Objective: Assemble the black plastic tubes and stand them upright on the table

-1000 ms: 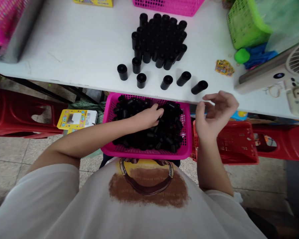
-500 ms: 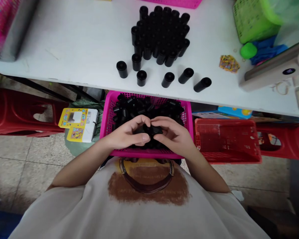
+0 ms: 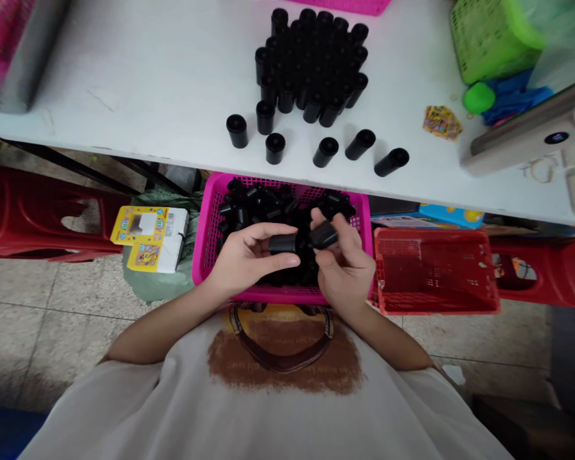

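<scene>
Between thumb and fingers, my left hand (image 3: 249, 260) grips a black plastic cylinder (image 3: 282, 243) lying sideways. My right hand (image 3: 347, 265) pinches another black cylindrical piece (image 3: 324, 235), tilted, its inner end close to the first one; whether they touch I cannot tell. Both hands are over a pink basket (image 3: 201, 236) heaped with loose black plastic parts (image 3: 253, 201). On the white table beyond stands a tight cluster of black cylinders (image 3: 311, 64). Several more stand apart in front of it, among them one black cylinder (image 3: 391, 161) near the table edge.
A red crate (image 3: 436, 271) is right of the basket, and a yellow-and-white carton (image 3: 151, 236) left of it. The white table (image 3: 148, 83) bears small printed cards (image 3: 441, 122), a green basket (image 3: 491, 38) and a pale fan-like device (image 3: 531, 131). Red stools (image 3: 38, 211) flank the space.
My hands were close together around the black parts; now the right hand has turned and drawn slightly right. The two black pieces show more clearly between the hands.
</scene>
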